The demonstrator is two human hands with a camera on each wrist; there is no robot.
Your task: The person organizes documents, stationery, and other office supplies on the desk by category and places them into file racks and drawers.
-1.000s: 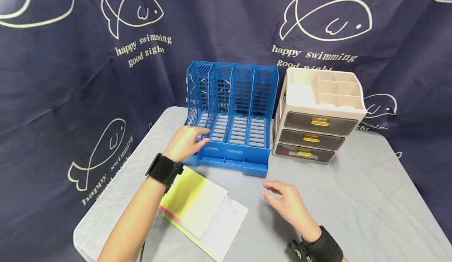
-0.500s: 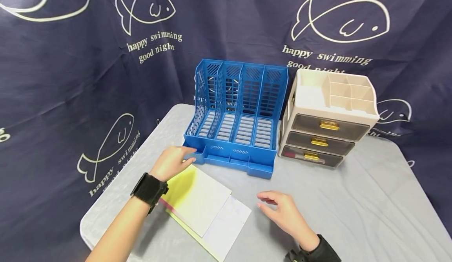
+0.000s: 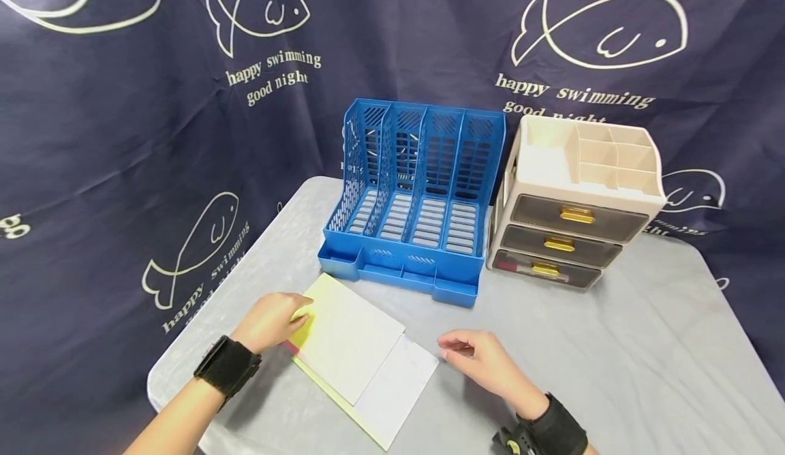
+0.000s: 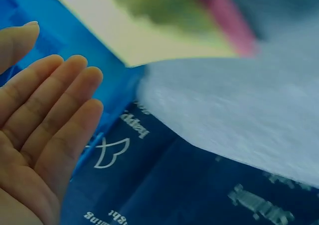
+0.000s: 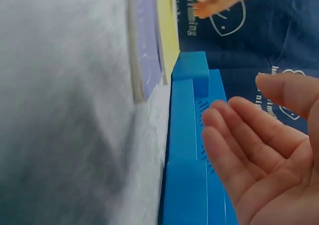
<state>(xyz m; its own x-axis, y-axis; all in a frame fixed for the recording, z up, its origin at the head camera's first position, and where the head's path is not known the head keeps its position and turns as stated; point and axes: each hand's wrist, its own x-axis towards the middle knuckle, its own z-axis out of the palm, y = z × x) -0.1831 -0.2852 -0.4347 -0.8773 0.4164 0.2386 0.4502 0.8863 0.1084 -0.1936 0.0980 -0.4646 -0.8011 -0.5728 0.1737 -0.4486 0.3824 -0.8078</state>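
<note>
Paper stack (image 3: 358, 353): one, left hand (image 3: 270, 320) touching, fingers relaxed; right hand (image 3: 484, 363) released, beside.

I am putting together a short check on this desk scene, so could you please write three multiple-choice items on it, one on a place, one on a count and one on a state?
1. Where does the cream drawer unit stand relative to the blue file rack?
A. To its right, on the table
B. On top of it
C. In front of it, on the papers

2. How many upright slots does the blue file rack have?
A. Two
B. Four
C. Six

3. What is the right hand doing?
A. Gripping a drawer handle
B. Holding a pen
C. Holding nothing, fingers relaxed, beside the papers

Answers:
1 A: the head view shows the unit right beside the rack's right side.
2 B: four slotted bays show between the dividers.
3 C: it sits just right of the stack of papers, while the left hand touches the stack's left edge.
</note>
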